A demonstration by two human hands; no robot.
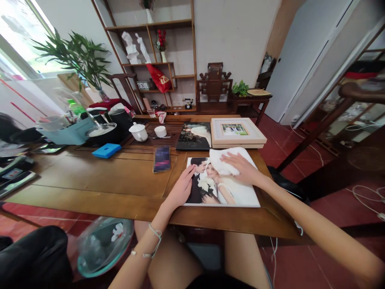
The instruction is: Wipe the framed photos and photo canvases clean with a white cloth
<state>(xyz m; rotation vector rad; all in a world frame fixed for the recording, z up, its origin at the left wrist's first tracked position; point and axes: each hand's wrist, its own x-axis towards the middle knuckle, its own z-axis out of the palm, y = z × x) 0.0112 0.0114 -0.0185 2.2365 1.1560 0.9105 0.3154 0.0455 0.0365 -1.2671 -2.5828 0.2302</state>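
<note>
A wedding photo panel [224,192] lies flat near the table's front edge, showing a couple and a white bouquet. My left hand [182,186] rests along the panel's left edge, fingers stretched out flat and close together; its thumb is hidden. A folded white cloth [221,160] covers the panel's upper right part. My right hand [240,166] is on the cloth, holding it against the panel with the fingers over its top. Just behind are a dark photo panel [192,138] and a pale framed picture [255,138], with which neither hand is in contact.
The wooden table [126,176] carries a phone [161,158], a blue block-like item [106,150], a white teapot [138,131], a white cup [160,131] and a light-blue organizer [67,134]. A lined bin [104,245] stands on the floor at lower left.
</note>
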